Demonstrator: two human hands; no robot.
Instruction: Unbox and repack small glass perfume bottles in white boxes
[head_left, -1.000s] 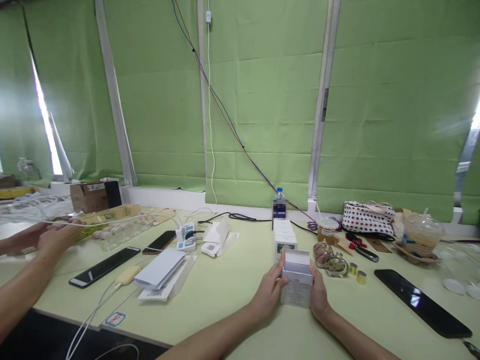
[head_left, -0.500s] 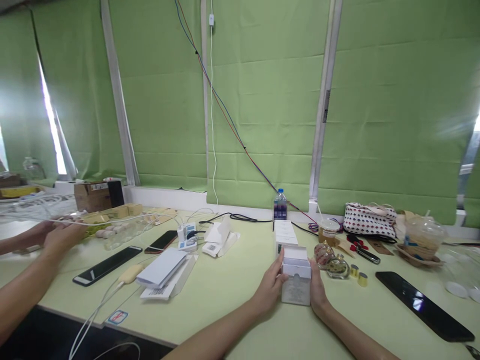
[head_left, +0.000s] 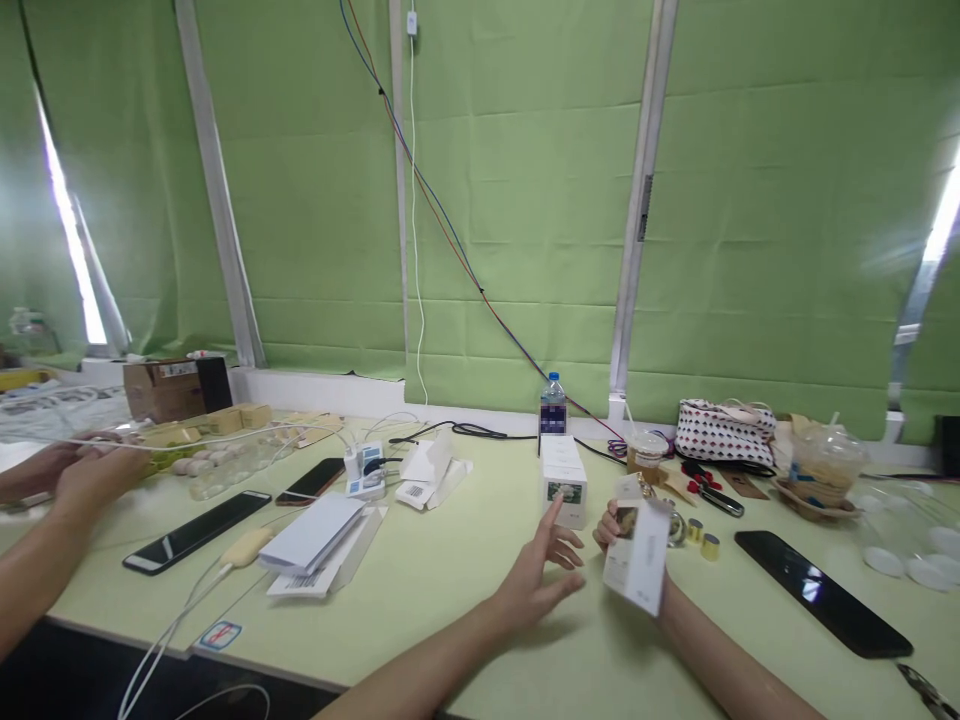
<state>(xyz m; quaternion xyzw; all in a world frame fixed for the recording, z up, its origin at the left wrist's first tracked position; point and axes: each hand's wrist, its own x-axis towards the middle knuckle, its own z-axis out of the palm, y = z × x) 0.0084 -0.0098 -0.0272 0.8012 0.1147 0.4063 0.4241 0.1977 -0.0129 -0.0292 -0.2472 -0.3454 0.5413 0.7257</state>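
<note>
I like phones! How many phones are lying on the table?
3: one phone at left, another phone just behind it, a third phone at far right. More may be hidden.

One head-worn view, facing forward and slightly down across the bench [head_left: 450,600].

The camera sits above the person's own forearms, which enter from the bottom edge, so the hands appear close and low in the picture. It faces the green blinds [head_left: 525,200] behind the bench, which fill the upper half. The bench stretches wide to both sides; a co-worker's arm [head_left: 45,560] enters at the far left. There is no second view.
</note>
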